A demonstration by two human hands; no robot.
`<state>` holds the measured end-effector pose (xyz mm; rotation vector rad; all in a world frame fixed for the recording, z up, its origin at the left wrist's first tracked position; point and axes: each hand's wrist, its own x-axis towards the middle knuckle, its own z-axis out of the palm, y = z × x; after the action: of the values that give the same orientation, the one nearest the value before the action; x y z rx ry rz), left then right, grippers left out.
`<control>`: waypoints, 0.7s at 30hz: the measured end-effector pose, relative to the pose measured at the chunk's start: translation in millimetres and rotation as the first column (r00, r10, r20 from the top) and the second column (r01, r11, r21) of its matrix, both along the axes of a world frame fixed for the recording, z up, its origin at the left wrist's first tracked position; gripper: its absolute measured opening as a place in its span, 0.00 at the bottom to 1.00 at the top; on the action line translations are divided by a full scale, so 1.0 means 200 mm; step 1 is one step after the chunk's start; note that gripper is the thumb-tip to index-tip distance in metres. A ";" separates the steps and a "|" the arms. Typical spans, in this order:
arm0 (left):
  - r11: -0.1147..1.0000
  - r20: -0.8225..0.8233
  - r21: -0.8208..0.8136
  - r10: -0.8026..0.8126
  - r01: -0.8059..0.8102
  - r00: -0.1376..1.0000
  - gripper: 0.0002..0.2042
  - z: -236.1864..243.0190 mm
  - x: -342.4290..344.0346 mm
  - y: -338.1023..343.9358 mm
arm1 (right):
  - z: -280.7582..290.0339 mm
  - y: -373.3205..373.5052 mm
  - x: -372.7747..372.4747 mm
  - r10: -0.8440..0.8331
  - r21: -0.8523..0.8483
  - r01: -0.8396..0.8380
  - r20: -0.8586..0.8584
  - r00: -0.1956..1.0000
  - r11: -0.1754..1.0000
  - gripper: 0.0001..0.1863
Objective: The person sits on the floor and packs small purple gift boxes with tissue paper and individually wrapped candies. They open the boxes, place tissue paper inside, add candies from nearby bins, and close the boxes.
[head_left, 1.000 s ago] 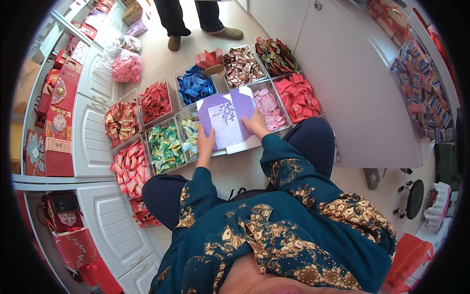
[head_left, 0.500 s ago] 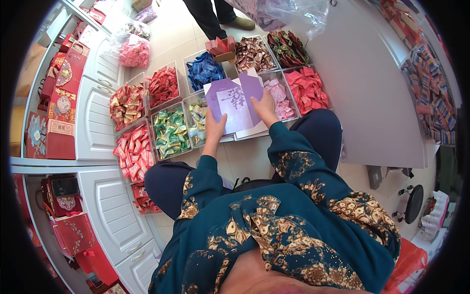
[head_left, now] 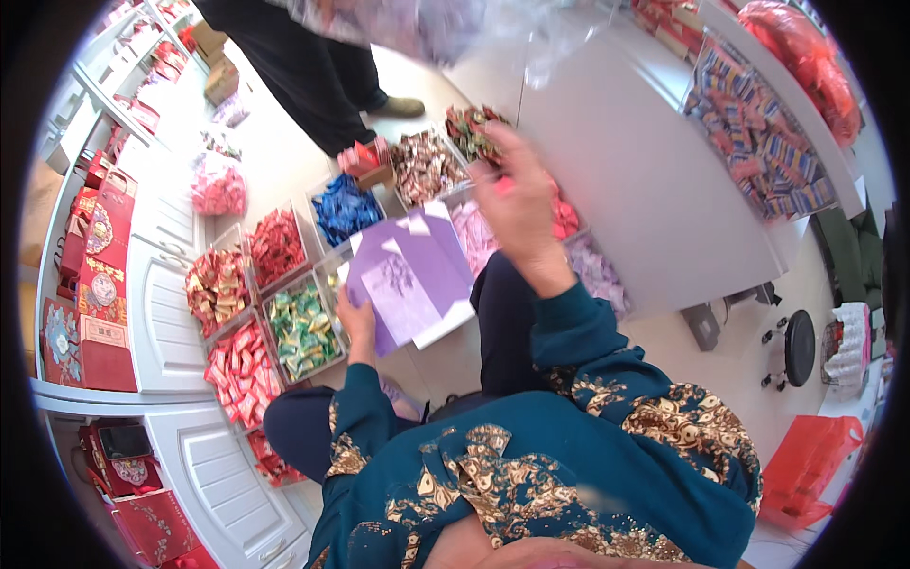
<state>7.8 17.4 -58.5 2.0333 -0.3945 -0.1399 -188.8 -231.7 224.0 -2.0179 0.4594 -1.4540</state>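
Note:
My left hand grips the left edge of a flat purple cardboard piece, which has a paler printed panel and white tabs. It seems to overlap other flat purple and white pieces, tilted over the front bins. My right hand is raised off the cardboard, blurred, with its fingers apart and nothing visible in them. Below and behind it are bins of pink packets and bright red-pink packets. Nearest my left hand is a bin of green packets.
More bins hold blue, brown and red packets. A person in dark trousers stands beyond, near a clear bag. White cabinets line the left; a grey panel stands right. A round black stool is farther right.
My right hand has let go of the cardboard and lifted to the right. The left hand still holds the cardboard, which is now turned. The view has swung right.

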 end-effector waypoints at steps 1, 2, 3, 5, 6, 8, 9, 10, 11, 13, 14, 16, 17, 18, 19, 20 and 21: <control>0.977 0.075 0.211 0.003 -0.018 0.997 0.34 0.00 -0.03 -0.01 | 0.08 -0.10 -0.05 -0.172 -0.138 0.182 0.077 0.982 0.974 0.22; 0.961 0.125 0.274 -0.012 -0.023 0.992 0.34 0.02 -0.05 -0.03 | 0.16 -0.21 -0.09 -0.228 -0.141 0.253 0.173 0.958 0.957 0.21; 0.930 0.122 0.365 0.002 -0.046 0.993 0.35 0.06 -0.08 -0.05 | 0.22 -0.34 -0.09 -0.211 -0.140 0.245 0.220 0.952 0.959 0.24; 0.962 0.101 0.270 0.020 -0.047 0.995 0.36 0.18 -0.11 -0.10 | 0.27 -0.60 -0.02 -0.152 0.022 0.151 0.170 0.974 0.988 0.31; 0.997 0.087 0.074 0.020 -0.027 0.996 0.37 0.27 -0.09 -0.17 | 0.25 -0.69 0.05 -0.096 0.192 0.073 0.110 0.989 0.979 0.35; 0.959 -0.041 -0.281 -0.056 0.042 0.998 0.39 0.44 -0.06 -0.30 | 0.09 -0.78 0.11 0.171 0.620 -0.106 -0.047 0.984 0.778 0.42; 0.890 -0.098 -0.448 -0.142 0.084 0.985 0.40 0.52 -0.06 -0.38 | -0.01 -0.80 0.14 0.388 0.828 -0.169 -0.063 0.919 0.535 0.46; 0.873 -0.268 -0.481 -0.233 0.080 0.935 0.41 0.59 -0.06 -0.44 | -0.18 -0.73 0.19 0.365 0.752 -0.091 -0.207 0.908 0.652 0.47; 0.802 -0.329 -0.590 -0.348 0.097 0.878 0.41 0.65 -0.07 -0.52 | -0.32 -0.67 0.23 0.384 0.755 -0.101 -0.210 0.899 0.648 0.47; 0.783 -0.563 -0.618 -0.499 0.064 0.659 0.39 0.69 -0.11 -0.67 | -0.55 -0.53 0.30 0.458 0.889 -0.370 0.219 0.862 0.270 0.45; 0.816 -0.569 -0.555 -0.513 0.160 0.642 0.41 0.68 -0.18 -0.76 | -0.59 -0.53 0.35 0.415 0.862 -0.458 0.343 0.843 0.216 0.38; 0.815 -0.570 -0.494 -0.566 0.301 0.596 0.43 0.67 -0.22 -0.86 | -0.62 -0.58 0.30 0.360 0.851 -0.489 0.402 0.842 0.193 0.29; 0.806 -0.584 -0.482 -0.588 0.343 0.560 0.43 0.64 -0.26 -0.89 | -0.61 -0.62 0.23 0.296 0.896 -0.352 0.270 0.916 0.272 0.26; 0.792 -0.607 -0.480 -0.610 0.377 0.509 0.43 0.61 -0.29 -0.92 | -0.59 -0.67 0.15 0.337 0.907 -0.306 0.202 0.919 0.289 0.21; 0.769 -0.601 -0.515 -0.640 0.380 0.479 0.43 0.60 -0.29 -0.94 | -0.58 -0.69 0.06 0.315 0.918 -0.279 0.186 0.931 0.282 0.18; 0.808 -0.562 -0.444 -0.588 0.388 0.582 0.42 0.60 -0.31 -0.96 | -0.55 -0.70 -0.01 0.346 0.914 -0.288 0.181 0.920 0.286 0.16; 0.847 -0.504 -0.366 -0.529 0.386 0.683 0.41 0.61 -0.31 -1.00 | -0.51 -0.73 -0.05 0.400 0.895 -0.340 0.210 0.892 0.287 0.15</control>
<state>-53.3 -182.1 62.8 1.5090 -0.4897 -0.9807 -198.6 -378.5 121.3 -1.0775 0.5901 -0.5478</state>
